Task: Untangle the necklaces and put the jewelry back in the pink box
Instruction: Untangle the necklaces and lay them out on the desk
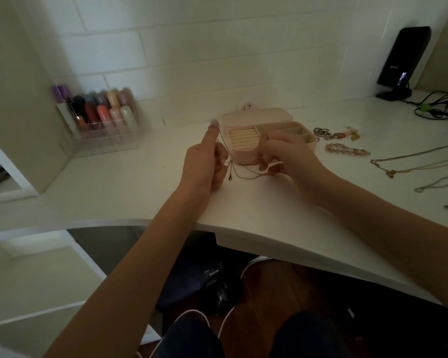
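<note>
A white desk (145, 182) fills the scene, its curved near edge over the person's knees. Far right on it, a black device on a stand (402, 60) leans by the wall with cables (435, 109) beside it. Far left stands a clear organizer (101, 125) of coloured tubes, blurred. In the middle sits the pink box (246, 151), lid thrown back, its ridged ring rolls and small compartments showing. Just near of the box, the left hand (207, 164) is curled round a thin chain, thumb pointing up, and the right hand (285, 156) pinches the same tangled necklaces (239, 173), which sag between the hands with a clasp dangling; how many chains are knotted there is hard to say. To the right lie loose chains (409, 164), a beaded bracelet (347, 149), and a small heap of rings (323, 133) and charms.
</note>
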Tool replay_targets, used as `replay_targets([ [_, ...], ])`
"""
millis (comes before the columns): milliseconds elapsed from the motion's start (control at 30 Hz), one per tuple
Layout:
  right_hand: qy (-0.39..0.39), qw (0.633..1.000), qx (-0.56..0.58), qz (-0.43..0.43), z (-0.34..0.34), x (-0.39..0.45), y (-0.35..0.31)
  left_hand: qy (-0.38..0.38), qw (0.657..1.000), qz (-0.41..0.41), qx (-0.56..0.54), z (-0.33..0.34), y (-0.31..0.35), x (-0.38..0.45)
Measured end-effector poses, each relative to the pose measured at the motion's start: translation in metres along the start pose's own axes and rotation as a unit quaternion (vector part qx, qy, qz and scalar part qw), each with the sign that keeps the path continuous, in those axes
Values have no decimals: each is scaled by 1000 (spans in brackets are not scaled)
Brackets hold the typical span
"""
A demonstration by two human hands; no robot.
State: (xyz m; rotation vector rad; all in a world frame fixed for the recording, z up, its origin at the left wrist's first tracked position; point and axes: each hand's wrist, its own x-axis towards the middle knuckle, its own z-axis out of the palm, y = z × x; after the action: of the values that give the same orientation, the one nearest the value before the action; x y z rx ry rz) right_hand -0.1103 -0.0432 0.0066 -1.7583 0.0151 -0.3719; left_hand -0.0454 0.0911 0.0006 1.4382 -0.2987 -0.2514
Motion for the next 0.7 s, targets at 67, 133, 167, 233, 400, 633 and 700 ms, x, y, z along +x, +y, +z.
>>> replay_targets([
  [67, -27, 998, -59, -21, 1, -2, 0, -8, 1000, 0, 12, 0, 1, 0],
  [133, -33, 994, -101, -32, 3, -4, 1, -18, 999, 0, 32, 1, 2, -1],
  [167, -23, 992, -122, -40, 4, -4, 2, -21, 999, 0, 38, 1, 2, -2],
  [233, -7, 987, -151, -62, 6, -3, 5, -29, 999, 0, 45, 1, 3, -3],
  [400, -10, 985, -154, -80, 15, 0, 10, -48, 997, 10, 68, 2, 5, -5],
  [633, 9, 999, -27, -41, 15, -1, 3, -59, 994, 28, 90, 3, 7, -8],
  [700, 17, 994, 107, 15, 12, 1, -2, -54, 995, 25, 80, 2, 7, -8],
])
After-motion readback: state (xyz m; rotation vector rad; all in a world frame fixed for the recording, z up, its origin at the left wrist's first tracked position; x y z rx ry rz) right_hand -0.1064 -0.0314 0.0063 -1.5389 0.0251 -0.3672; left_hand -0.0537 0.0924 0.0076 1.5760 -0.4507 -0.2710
